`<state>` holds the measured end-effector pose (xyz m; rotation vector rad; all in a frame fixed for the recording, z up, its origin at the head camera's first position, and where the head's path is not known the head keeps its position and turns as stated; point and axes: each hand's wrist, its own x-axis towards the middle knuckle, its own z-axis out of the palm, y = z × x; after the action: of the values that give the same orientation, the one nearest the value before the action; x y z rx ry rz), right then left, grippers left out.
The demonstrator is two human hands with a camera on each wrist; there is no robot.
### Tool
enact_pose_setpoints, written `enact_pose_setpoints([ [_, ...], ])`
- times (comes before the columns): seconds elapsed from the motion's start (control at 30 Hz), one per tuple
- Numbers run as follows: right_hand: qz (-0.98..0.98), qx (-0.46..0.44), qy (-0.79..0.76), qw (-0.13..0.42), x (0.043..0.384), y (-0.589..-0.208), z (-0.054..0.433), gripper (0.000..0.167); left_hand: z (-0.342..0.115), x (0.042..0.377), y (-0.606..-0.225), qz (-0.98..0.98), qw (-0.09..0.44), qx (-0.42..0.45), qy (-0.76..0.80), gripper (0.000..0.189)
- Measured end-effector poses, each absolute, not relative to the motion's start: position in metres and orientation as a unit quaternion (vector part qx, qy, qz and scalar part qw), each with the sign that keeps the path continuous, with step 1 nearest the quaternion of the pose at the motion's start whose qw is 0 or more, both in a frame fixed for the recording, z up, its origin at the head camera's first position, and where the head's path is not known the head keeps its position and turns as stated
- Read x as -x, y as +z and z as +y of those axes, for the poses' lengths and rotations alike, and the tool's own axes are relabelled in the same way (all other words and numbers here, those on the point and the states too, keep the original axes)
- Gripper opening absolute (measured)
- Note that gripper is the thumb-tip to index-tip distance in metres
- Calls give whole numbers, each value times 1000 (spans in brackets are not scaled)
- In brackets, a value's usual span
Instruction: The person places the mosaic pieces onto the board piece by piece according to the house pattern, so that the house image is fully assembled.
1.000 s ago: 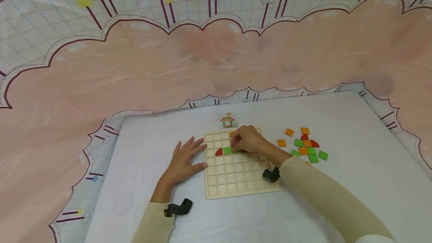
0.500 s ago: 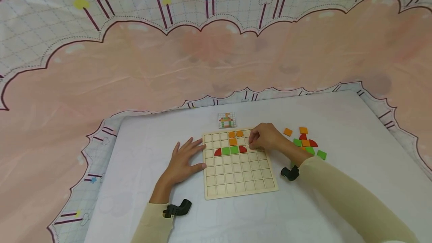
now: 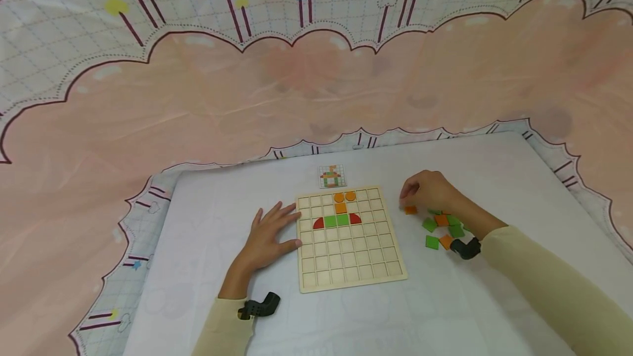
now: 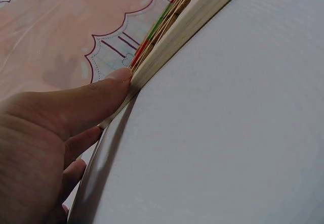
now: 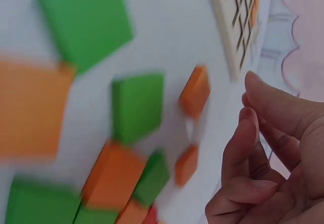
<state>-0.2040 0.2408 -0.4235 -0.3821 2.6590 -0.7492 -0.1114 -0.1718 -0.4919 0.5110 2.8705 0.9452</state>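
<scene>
A pale wooden grid board (image 3: 351, 260) lies on the white table. My left hand (image 3: 269, 238) rests at its left edge with fingers spread; in the left wrist view the thumb (image 4: 109, 95) touches the board's rim. Set in the grid are orange round pieces (image 3: 339, 197), an orange square (image 3: 341, 208), and green squares (image 3: 330, 221) between red quarter-round pieces (image 3: 355, 218). My right hand (image 3: 427, 191) hovers right of the board, above a loose orange square tile (image 3: 411, 211). Its fingers are loosely bent, and the right wrist view shows nothing between them.
Loose green tiles (image 3: 432, 242) and orange tiles (image 3: 442, 220) lie scattered right of the board, partly hidden by the right hand and wrist. A small pattern card (image 3: 332, 176) lies behind the board. A patterned cloth (image 3: 296, 87) hangs beyond the table.
My right hand has left the grid and moved right to the loose tiles, uncovering the right-hand red piece and the orange rounds. The left hand stays at the board's edge.
</scene>
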Motion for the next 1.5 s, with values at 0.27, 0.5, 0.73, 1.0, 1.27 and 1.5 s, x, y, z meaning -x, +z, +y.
enact_pose_setpoints([
  [0.27,950,91,-242,173,207,-426,281,16,-173,111,-493,936,36,-168,306,68],
  [0.5,959,49,-221,171,212,-430,313,23,-172,111,-492,936,36,-168,307,68],
  [0.73,954,63,-215,200,212,-431,328,23,-172,111,-491,935,35,-169,309,68],
  [1.0,948,64,-223,216,212,-439,329,24,-172,111,-492,936,35,-167,309,68],
  [1.27,947,91,-212,225,213,-440,324,21,-172,111,-492,935,33,-170,308,67],
  [1.5,935,101,-253,229,206,-434,307,22,-172,111,-492,937,35,-168,306,67],
])
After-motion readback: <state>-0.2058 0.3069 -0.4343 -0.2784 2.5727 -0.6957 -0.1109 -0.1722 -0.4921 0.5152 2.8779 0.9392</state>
